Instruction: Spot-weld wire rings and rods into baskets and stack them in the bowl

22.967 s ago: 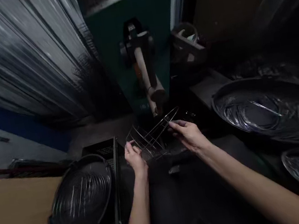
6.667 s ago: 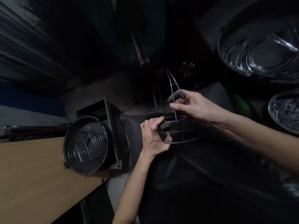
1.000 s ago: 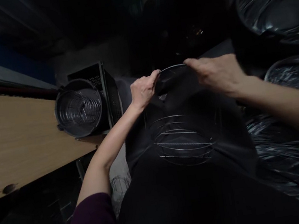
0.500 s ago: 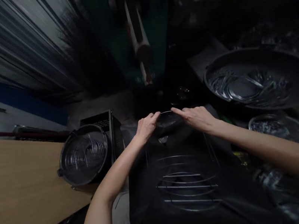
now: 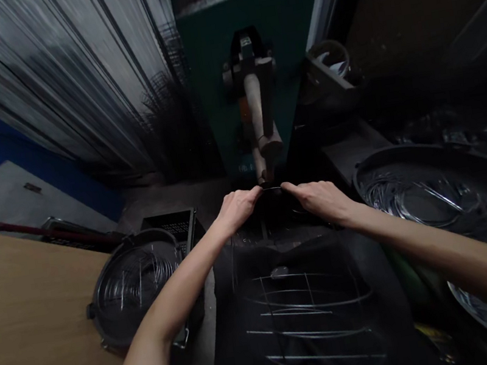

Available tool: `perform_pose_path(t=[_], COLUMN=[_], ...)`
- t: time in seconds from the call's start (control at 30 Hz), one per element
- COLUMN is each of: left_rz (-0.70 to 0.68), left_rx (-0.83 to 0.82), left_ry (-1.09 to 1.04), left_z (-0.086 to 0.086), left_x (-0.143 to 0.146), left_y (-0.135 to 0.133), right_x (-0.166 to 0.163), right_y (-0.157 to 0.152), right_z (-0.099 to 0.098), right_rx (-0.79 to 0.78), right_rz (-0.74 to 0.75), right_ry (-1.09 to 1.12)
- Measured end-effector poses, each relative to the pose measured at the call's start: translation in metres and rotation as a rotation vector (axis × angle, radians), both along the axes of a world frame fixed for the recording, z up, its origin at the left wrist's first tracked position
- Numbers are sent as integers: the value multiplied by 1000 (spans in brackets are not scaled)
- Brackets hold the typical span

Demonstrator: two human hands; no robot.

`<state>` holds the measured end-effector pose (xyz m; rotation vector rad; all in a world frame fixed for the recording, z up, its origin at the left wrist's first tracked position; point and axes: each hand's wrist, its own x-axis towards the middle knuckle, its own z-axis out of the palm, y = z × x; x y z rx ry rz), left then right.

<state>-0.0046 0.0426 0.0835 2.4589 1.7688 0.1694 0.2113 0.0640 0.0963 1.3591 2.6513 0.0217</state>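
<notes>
Wire frame (image 5: 308, 314) pointing forward, far rim (image 5: 271, 188) in left hand (image 5: 238, 209), right hand (image 5: 323, 201)

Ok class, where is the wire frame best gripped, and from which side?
Take the wire frame by its far ring from above, both sides, like the left hand and right hand: it stands clear; the other wires lie on dark cloth.

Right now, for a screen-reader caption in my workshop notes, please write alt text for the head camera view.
The left hand and right hand pinch the top of a wire frame against dark cloth. Ahead stands a green machine; a black tub of wire rings sits by a wooden table at left, and a black basin of wire lies at right.
</notes>
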Motion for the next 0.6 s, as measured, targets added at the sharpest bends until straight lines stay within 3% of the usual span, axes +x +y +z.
perform_pose_path(t=[0.3, 0.6], left_rz=[46, 13], left_rx=[-10, 30], left_ry=[-38, -80], left_z=[4, 1], left_x=[0, -3], left_y=[18, 21], right_x=[-4, -1], right_y=[20, 24], right_z=[8, -3], right_rx=[-22, -21], right_rz=[-13, -32], right_ry=[-19, 36])
